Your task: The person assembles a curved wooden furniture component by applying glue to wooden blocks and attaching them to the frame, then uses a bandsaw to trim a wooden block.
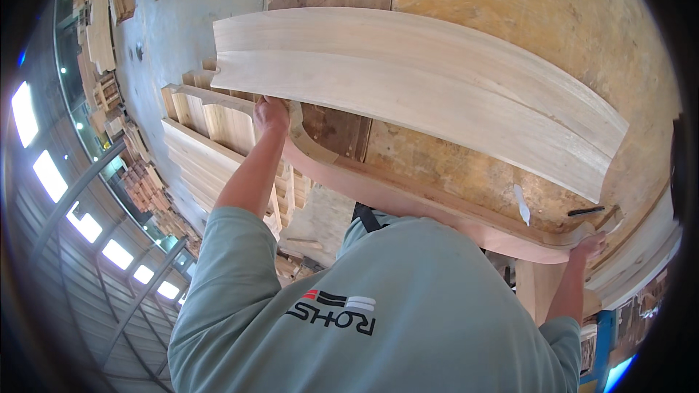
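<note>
A long, pale wooden rail (408,193) with curved-in ends lies across the near edge of the workbench, just in front of my body. Its left end is gripped by my left hand (271,113), fingers closed over the wood. At the opposite end, my right hand (588,246) is closed around the rail's curved tip; its fingertips are partly hidden. Beyond the rail, a wide, gently bowed wooden panel (408,80) rests on the bench. Between panel and rail, toward the right, lie a slim white bottle with a narrow tip (522,205) and a short black stick-like item (585,212).
The stained plywood workbench (437,149) spreads beneath and past the panel. Slatted wooden frames (211,149) stand to the left, close by my left arm. Stacks of cut timber (145,193) line the floor farther left. More pale wood (633,269) lies at the right edge.
</note>
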A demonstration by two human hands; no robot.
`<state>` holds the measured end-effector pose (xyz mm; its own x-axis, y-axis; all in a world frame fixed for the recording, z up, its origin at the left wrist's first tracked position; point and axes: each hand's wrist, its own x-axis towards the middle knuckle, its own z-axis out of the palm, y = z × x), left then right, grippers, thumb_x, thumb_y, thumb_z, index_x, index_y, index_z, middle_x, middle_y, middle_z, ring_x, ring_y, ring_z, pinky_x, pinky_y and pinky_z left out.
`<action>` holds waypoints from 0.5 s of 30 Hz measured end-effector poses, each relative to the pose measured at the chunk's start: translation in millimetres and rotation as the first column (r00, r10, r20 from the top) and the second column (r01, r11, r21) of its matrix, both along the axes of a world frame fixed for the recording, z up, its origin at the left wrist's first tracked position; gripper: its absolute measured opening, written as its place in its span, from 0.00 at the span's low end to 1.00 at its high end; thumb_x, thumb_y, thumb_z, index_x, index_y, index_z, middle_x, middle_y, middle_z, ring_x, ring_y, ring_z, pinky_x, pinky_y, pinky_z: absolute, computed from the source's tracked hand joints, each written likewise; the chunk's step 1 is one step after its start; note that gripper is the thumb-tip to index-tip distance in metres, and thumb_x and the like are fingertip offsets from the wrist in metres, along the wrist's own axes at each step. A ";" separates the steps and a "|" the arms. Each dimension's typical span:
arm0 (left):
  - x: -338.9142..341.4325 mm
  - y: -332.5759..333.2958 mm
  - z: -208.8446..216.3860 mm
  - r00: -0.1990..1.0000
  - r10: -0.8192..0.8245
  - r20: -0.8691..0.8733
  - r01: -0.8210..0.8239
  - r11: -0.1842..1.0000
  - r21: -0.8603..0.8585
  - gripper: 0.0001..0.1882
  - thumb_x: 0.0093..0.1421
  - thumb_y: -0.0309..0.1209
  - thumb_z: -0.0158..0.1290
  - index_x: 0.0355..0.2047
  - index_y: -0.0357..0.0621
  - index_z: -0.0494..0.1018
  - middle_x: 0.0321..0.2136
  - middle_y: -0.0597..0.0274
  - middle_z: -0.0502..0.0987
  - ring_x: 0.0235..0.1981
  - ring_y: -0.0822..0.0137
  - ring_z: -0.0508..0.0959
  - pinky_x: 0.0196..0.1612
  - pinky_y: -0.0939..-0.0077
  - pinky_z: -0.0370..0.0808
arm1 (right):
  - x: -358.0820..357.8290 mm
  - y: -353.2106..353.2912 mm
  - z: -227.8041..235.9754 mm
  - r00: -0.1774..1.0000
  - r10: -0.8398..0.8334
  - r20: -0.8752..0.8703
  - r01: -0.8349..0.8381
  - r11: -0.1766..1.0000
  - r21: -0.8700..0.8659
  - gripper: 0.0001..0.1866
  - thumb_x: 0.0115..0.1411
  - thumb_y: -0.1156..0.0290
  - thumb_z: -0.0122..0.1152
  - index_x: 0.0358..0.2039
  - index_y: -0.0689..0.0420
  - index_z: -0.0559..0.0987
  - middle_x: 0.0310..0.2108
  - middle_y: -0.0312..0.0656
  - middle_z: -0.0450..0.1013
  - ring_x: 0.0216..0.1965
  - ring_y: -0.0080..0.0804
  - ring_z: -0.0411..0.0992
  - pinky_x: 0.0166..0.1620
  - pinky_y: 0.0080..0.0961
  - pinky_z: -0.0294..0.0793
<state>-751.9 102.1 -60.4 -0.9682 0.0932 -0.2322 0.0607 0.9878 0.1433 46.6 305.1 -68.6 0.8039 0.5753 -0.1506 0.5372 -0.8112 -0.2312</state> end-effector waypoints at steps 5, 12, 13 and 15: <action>-12.6 -23.1 -22.2 0.995 -0.060 -0.077 0.059 0.998 -0.016 0.30 0.67 0.51 0.39 0.39 0.36 0.81 0.38 0.42 0.81 0.42 0.43 0.78 0.48 0.57 0.71 | -1.6 6.5 2.7 0.997 0.046 0.059 -0.039 0.993 -0.110 0.35 0.67 0.47 0.40 0.62 0.63 0.70 0.63 0.54 0.66 0.61 0.49 0.65 0.64 0.40 0.62; -24.1 -23.1 -34.5 0.984 -0.173 -0.030 0.167 0.974 -0.154 0.24 0.66 0.47 0.43 0.37 0.41 0.81 0.34 0.47 0.82 0.39 0.48 0.82 0.40 0.54 0.76 | 19.9 -8.5 -3.3 0.998 0.058 -0.010 -0.059 0.995 -0.086 0.32 0.67 0.49 0.41 0.62 0.58 0.71 0.62 0.50 0.67 0.61 0.46 0.66 0.63 0.36 0.63; -37.8 -34.3 -43.8 0.940 -0.341 -0.001 0.323 0.891 -0.320 0.22 0.66 0.46 0.43 0.37 0.41 0.80 0.34 0.48 0.83 0.38 0.49 0.82 0.40 0.54 0.77 | 76.6 -24.9 -34.6 0.943 0.313 0.115 -0.281 0.931 -0.232 0.28 0.67 0.53 0.43 0.60 0.58 0.72 0.60 0.49 0.69 0.60 0.44 0.68 0.62 0.35 0.65; -69.0 -61.0 -67.0 0.776 -0.607 0.171 0.574 0.568 -0.590 0.20 0.65 0.44 0.45 0.37 0.43 0.80 0.34 0.49 0.83 0.37 0.50 0.83 0.39 0.53 0.79 | 147.3 -41.4 -58.8 0.507 0.805 0.309 -0.466 0.558 -0.687 0.22 0.68 0.62 0.47 0.57 0.58 0.74 0.57 0.46 0.72 0.57 0.41 0.70 0.59 0.35 0.68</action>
